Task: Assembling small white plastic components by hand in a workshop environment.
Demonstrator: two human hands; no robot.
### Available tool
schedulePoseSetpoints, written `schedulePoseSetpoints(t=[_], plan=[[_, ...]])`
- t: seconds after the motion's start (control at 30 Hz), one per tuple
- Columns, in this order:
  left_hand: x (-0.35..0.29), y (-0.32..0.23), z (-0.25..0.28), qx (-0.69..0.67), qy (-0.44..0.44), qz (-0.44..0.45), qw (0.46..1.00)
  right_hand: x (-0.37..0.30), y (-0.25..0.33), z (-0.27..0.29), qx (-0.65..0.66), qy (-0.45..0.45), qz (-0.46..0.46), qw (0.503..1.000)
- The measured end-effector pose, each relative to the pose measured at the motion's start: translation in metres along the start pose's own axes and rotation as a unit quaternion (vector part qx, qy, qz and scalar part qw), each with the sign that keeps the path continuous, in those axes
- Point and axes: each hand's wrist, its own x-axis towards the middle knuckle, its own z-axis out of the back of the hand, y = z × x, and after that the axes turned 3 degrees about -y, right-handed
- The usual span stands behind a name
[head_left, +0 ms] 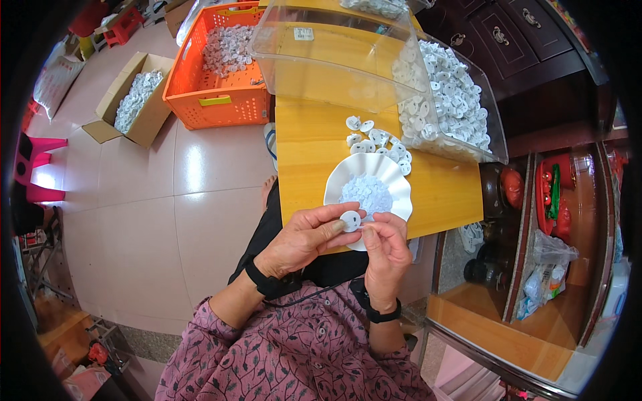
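A white disc (351, 220) is clamped by the left hand's (299, 239) fingers; just right, the right hand's (389, 252) fingers are pinched together near a white dish (401, 192).

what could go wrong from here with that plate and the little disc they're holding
The wavy white plate sits close to the near edge of the yellow table, so a bump might spill its small pale pieces. The left hand pinches a white disc, which could slip and drop onto the plate.
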Motion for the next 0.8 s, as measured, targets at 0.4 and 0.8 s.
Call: schedulePoseSetpoints(t=[0.4,0.8], plan=[[-0.004,-0.0004,0.0076,-0.036,0.012,0.006,0.999,-0.0001,-0.0011,-0.0012,0.032,0.021,-0.011,0.999],[-0.0043,0.0057,0.0037,0.099,0.009,-0.059,0.993,-0.0013,-0.0028,-0.0011,0.081,0.028,-0.021,0.996]])
